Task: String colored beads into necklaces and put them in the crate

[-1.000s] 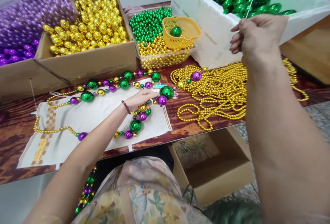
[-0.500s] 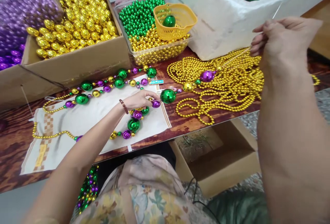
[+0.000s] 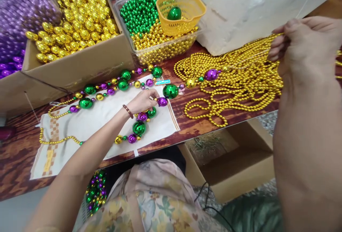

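Over the white cloth [image 3: 93, 125], my left hand [image 3: 144, 101] pinches the bead necklace [image 3: 139, 128] close to a purple bead [image 3: 162, 101]. Beyond its fingertips, a large green bead [image 3: 170, 91], a small pink-purple one, a gold bead [image 3: 190, 82] and a purple bead [image 3: 212, 74] sit in line on a thin string. Raised at the right, my right hand [image 3: 301, 39] has its fingers closed on that string [image 3: 247, 60], holding it stretched. A thin line also rises from above the right hand. Finished-looking strands of purple, green and gold beads lie on the cloth.
Gold bead chains [image 3: 237, 78] are heaped on the table's right. Behind stand a cardboard box of gold beads [image 3: 80, 29], purple beads [image 3: 26, 14], a clear tub [image 3: 165, 52] with a yellow basket [image 3: 181, 20], and a white foam box [image 3: 213, 18]. Below is an open cardboard box [image 3: 237, 175].
My right hand has shifted slightly right. The large green bead and those after it have moved a little left and up in view. The view itself has shifted slightly.
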The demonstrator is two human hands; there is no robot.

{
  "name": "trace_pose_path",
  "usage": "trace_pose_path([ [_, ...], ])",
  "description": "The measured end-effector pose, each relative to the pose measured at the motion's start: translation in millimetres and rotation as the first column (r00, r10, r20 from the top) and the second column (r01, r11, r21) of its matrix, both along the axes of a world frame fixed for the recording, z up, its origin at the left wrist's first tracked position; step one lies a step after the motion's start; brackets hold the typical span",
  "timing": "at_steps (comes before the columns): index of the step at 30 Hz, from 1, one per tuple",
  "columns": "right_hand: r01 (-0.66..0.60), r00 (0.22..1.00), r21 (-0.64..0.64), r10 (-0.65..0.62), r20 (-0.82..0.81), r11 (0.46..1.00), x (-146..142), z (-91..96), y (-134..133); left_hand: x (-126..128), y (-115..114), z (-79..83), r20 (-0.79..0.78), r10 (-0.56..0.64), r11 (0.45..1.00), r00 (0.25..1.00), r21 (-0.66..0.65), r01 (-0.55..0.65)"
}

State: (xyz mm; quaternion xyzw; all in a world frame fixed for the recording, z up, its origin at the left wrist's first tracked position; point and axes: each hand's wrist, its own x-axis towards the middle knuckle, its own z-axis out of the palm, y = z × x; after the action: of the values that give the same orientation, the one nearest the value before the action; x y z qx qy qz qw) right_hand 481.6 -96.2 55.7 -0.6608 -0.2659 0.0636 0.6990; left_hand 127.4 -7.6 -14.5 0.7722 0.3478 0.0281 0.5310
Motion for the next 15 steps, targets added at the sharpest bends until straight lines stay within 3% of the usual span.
trace_pose_path([
  [3,-0.036,0.999,-0.009,0.036,-0.003,0.999,-1,-4.1,1,1,-1,2.7,-0.017,-0.041,0.985,0.999,0.166,0.044],
  [7,-0.084,0.996,0.027,0.083,0.03,0.996,-2,-4.8,-1,3,-2,2.9,-0.055,-0.1,0.895,0.993,0.432,0.114],
  [11,-0.121,0.992,0.043,0.119,0.052,0.992,1,-0.9,-9,5,-3,-2.9,-0.104,-0.127,0.845,0.986,0.509,0.163],
  [15,-0.152,0.984,-0.007,0.152,0.094,0.988,-2,-0.9,-20,6,-5,-7.0,-0.147,-0.078,0.815,0.986,0.561,0.148],
])
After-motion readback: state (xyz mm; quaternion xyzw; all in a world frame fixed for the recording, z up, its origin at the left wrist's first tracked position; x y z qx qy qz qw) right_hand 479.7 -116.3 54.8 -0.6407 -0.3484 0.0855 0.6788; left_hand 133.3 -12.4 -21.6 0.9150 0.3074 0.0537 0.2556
